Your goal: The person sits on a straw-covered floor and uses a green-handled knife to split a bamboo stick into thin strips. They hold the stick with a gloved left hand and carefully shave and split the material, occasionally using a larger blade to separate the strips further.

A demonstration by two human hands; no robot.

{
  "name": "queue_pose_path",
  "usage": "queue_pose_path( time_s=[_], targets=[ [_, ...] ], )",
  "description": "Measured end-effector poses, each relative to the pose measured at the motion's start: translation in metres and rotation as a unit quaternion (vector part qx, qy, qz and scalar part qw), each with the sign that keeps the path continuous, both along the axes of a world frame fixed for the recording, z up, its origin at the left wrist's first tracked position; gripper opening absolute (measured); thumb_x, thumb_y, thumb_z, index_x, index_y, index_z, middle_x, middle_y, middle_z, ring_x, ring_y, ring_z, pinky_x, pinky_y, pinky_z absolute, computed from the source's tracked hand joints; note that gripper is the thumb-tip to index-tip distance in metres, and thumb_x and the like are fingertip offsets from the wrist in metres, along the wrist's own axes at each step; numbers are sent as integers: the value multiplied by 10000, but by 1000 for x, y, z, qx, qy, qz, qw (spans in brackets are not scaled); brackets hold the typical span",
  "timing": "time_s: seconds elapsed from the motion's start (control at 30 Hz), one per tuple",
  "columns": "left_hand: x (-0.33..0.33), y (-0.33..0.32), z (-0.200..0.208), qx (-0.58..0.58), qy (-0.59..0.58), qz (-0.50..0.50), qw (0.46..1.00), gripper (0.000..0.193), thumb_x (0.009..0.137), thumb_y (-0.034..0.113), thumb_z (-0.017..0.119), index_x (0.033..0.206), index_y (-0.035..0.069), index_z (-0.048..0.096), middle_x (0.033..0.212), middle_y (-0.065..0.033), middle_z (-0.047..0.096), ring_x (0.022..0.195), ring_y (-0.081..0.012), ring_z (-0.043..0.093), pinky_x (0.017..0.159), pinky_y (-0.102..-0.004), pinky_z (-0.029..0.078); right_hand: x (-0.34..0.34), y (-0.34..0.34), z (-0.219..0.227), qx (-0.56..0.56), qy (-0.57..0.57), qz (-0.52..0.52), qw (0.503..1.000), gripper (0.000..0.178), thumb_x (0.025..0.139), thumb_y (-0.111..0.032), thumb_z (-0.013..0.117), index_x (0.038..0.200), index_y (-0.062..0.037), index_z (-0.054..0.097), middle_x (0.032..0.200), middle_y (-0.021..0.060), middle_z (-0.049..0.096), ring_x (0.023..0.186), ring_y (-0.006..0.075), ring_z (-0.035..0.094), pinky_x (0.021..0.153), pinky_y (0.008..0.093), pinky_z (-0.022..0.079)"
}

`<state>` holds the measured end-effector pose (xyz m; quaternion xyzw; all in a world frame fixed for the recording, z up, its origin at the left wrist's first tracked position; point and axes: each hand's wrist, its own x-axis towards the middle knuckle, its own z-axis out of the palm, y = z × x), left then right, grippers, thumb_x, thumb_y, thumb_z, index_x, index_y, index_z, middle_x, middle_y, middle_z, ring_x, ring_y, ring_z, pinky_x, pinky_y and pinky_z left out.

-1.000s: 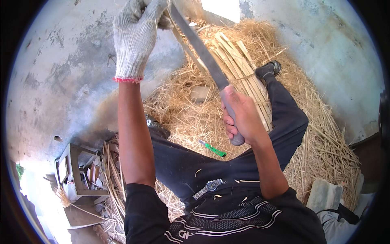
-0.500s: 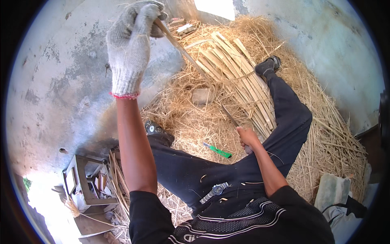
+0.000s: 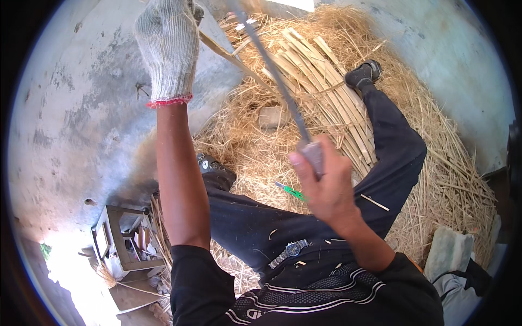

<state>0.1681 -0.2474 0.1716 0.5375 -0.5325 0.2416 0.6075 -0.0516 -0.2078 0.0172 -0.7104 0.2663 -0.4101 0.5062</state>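
High at the upper left, my left hand wears a white knitted glove with a red cuff. Its fingers are closed round one end of a long bamboo strip, which slopes down to the right over the straw. My bare right hand grips the handle of a long, narrow-bladed knife in front of my lap. The blade points up and away, crossing in front of the strip from this view; whether they touch I cannot tell. A green utility knife lies on the straw between my legs, partly behind my right hand.
A bundle of split bamboo strips lies beyond my right hand, near my right foot. A block sits in the straw. A wristwatch rests on my lap. Walls stand on both sides; a wooden frame is at lower left.
My right hand has lifted the knife from beside my right thigh up toward me, its blade now raised. My left hand has moved slightly up with the bamboo strip.
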Motion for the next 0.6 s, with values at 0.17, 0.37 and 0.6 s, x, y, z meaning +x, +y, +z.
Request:
queue_pose_path(
  time_s=[0.17,0.37,0.6],
  targets=[
    [21,-2,-3,63,30,47,996,442,1005,378,494,793,17,635,685,-65,615,627,-141,592,623,-299,483,18,3,-40,-74,125,-42,989,392,953,-370,638,912,1,522,596,203,597,516,340,651,469,438,483],
    [41,2,-3,61,77,22,995,395,1005,312,479,811,5,634,697,-68,616,625,-150,590,655,-311,490,-13,-13,25,413,-67,191,888,403,960,-388,635,885,-7,529,584,141,580,425,214,555,432,370,464],
    [15,12,-2,56,-22,75,995,380,996,268,463,732,22,583,666,-61,599,581,-141,565,561,-305,472,26,4,-32,-88,101,-34,990,375,959,-348,628,976,17,543,580,200,603,558,381,673,444,446,502]
  ],
)
